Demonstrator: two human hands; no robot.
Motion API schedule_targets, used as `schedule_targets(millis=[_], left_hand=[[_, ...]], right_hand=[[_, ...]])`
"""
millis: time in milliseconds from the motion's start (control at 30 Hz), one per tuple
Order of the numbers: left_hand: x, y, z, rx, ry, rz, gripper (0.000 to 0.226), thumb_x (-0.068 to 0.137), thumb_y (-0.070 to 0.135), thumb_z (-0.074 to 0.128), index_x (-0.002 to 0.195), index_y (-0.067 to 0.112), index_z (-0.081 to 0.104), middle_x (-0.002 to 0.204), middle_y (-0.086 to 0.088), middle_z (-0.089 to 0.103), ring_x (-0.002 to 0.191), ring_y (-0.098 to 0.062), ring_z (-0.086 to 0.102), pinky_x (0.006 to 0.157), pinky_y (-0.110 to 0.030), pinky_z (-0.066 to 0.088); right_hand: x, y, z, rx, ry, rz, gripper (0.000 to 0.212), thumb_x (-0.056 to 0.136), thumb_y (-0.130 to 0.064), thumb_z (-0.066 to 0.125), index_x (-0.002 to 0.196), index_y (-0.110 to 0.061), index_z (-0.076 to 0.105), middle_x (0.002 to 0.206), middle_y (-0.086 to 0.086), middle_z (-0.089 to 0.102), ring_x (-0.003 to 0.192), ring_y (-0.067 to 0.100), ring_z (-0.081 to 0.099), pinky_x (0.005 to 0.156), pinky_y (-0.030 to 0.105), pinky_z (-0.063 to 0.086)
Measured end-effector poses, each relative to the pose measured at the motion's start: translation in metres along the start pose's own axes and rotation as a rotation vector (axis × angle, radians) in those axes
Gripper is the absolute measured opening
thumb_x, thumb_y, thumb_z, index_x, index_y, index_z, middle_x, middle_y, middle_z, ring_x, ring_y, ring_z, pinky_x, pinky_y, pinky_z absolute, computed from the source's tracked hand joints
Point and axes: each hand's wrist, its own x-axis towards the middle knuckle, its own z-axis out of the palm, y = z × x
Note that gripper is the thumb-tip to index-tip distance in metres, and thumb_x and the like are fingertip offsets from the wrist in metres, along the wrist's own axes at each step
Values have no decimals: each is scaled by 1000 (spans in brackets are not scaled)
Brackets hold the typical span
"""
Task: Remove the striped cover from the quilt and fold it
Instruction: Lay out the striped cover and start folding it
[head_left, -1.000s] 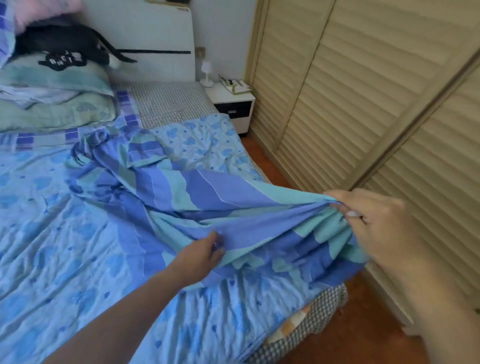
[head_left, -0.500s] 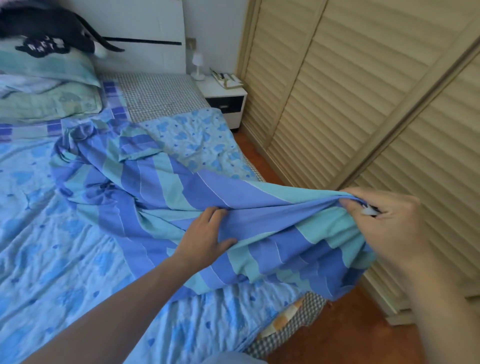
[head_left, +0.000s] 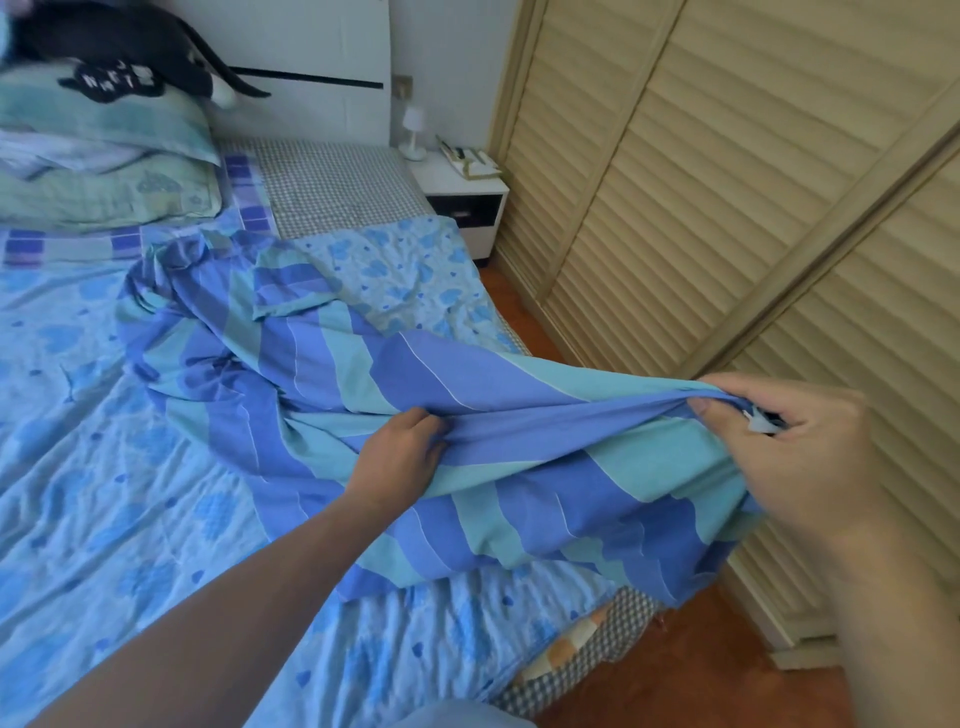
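Left hand (head_left: 402, 457) slid rightward along striped cover (head_left: 519, 467); both grips closed on it; louvred doors (head_left: 727, 208) beside bed (head_left: 104, 493).

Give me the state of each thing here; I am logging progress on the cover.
striped cover: crumpled, unfolded, one end lifted off the bed
left hand: grips the cover's middle
right hand: pinches the cover's raised end
quilt: spread flat, wrinkled
wardrobe doors: closed
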Motion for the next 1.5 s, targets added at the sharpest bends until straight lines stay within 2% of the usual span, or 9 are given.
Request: schedule_targets(millis=[333,533,667,767,933,1067,1167,1367,1500], left_hand=[[11,-48,-55,124,122,41,24,95,25,41,111,21,58,95,0,58,81,-33,62,58,-36,46],[146,-46,-254,434,-4,100,19,91,6,52,101,19,61,96,-12,63,91,-35,63,77,-45,50],[234,57,-485,475,637,96,35,80,14,50,107,16,72,105,-18,72,101,-37,66,86,-39,50],[212,108,-576,342,964,204,37,83,26,48,106,15,75,106,-9,75,105,-24,66,86,-26,45],[148,77,-550,615,458,-14,24,96,31,60,98,11,72,99,-18,70,95,-34,62,78,-33,43],[109,45,-486,411,346,69,31,99,33,57,69,25,52,67,5,55,65,-6,52,61,-23,31],[77,7,-434,271,324,124,36,97,24,61,66,26,44,59,9,46,62,6,50,58,-23,26],[43,-76,-346,525,286,-11,19,95,21,60,80,10,60,68,-22,62,60,-41,61,53,-34,33],[35,-86,-316,518,266,18,18,96,17,59,81,8,57,70,-18,62,64,-40,61,53,-41,41]], right_hand=[[15,22,-2,-185,31,33,12,86,-32,64,96,-36,69,77,-4,68,66,10,61,57,25,45],[161,27,40,-387,-227,115,23,91,-40,61,96,-21,74,89,3,74,87,20,65,71,34,48],[337,-81,-4,-341,289,28,41,84,-51,57,73,-12,63,63,8,58,75,31,61,61,31,31],[378,-139,-30,-198,506,-131,37,80,-53,54,85,-17,63,51,-3,45,66,28,52,60,30,31],[365,-138,-16,-460,213,-89,35,92,-43,60,93,-10,71,86,22,66,85,40,61,70,37,44],[347,-142,-4,-299,602,-155,36,91,-38,50,97,-7,67,87,28,65,81,46,58,66,42,38],[331,-135,14,-361,373,-172,35,86,-42,53,82,-9,63,74,18,58,74,36,54,63,35,36],[272,-104,65,-400,15,-97,35,83,-42,67,64,-15,56,59,1,53,66,29,52,50,30,29],[226,-58,82,-544,-574,30,37,86,-27,72,62,-6,55,58,3,51,60,16,45,53,35,33]])
